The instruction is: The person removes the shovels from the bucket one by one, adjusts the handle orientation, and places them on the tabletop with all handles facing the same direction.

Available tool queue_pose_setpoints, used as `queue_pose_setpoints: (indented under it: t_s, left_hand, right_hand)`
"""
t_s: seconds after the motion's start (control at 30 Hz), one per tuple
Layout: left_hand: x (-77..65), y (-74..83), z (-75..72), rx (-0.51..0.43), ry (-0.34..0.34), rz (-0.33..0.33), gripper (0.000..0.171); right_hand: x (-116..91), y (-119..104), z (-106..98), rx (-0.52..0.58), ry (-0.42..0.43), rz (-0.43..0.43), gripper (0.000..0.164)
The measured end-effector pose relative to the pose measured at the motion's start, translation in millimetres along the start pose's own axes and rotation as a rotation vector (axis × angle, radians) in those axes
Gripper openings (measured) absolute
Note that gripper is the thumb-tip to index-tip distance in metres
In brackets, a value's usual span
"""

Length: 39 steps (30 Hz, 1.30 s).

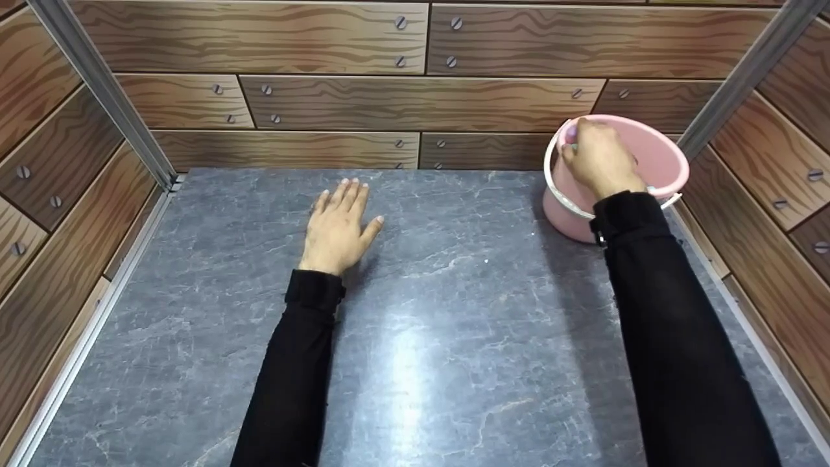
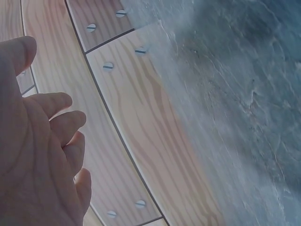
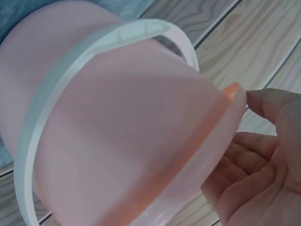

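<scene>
A pink bucket point(image 1: 655, 152) with a white handle point(image 1: 550, 155) is at the back right corner of the grey marbled table. My right hand point(image 1: 603, 155) reaches over it and grips its rim, fingers curled. In the right wrist view, the thumb tip presses on the bucket's rim point(image 3: 188, 176) and the other fingers point(image 3: 244, 160) bend behind it. A small purple and teal patch point(image 1: 572, 133) shows beside the fingertips, too little of it to name. My left hand point(image 1: 337, 227) hovers palm down over the table, holding nothing, with its thumb spread away from the fingers.
Wood-patterned panels point(image 1: 331, 100) with printed screws close off the back and both sides. Metal posts point(image 1: 107, 91) rise at the back corners. The grey marbled table point(image 1: 454, 324) carries a bright light reflection in its middle.
</scene>
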<state>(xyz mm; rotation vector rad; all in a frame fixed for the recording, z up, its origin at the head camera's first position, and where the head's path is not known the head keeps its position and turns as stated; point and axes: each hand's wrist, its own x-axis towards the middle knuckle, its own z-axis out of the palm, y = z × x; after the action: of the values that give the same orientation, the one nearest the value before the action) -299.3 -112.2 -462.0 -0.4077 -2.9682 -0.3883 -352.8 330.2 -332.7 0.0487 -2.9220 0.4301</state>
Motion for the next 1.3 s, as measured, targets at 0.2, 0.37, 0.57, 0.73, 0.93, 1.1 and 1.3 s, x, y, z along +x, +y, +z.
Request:
queue_pose_setpoints:
  t_s: [0.2, 0.37, 0.57, 0.73, 0.93, 1.1, 1.3]
  left_hand:
    - [-0.4, 1.5, -0.5, 0.001, -0.001, 0.007, 0.080]
    - [-2.0, 1.7, 0.1, -0.004, 0.005, 0.011, 0.080]
    - [-1.9, 1.7, 1.5, -0.013, 0.007, 0.018, 0.080]
    - [-1.5, 1.2, 0.5, -0.010, 0.002, 0.024, 0.080]
    - [-1.3, 0.9, -1.4, -0.040, -0.007, 0.035, 0.081]
    - [-1.3, 0.6, -1.8, -0.045, 0.004, 0.038, 0.079]
    - [-1.9, 0.6, -1.4, -0.049, 0.003, 0.042, 0.079]
  right_hand:
    - [10, 2, 1, -0.014, -0.003, -0.006, 0.041]
    - [16, 2, 3, 0.004, 0.016, 0.013, 0.039]
    - [18, 6, 7, 0.050, 0.067, -0.008, 0.035]
    - [16, 5, 6, 0.090, 0.106, 0.014, 0.037]
    - [17, 0, -7, 0.101, 0.136, 0.073, 0.044]
    - [18, -4, -17, 0.109, 0.181, 0.087, 0.048]
    - [18, -7, -24, 0.108, 0.272, 0.092, 0.045]
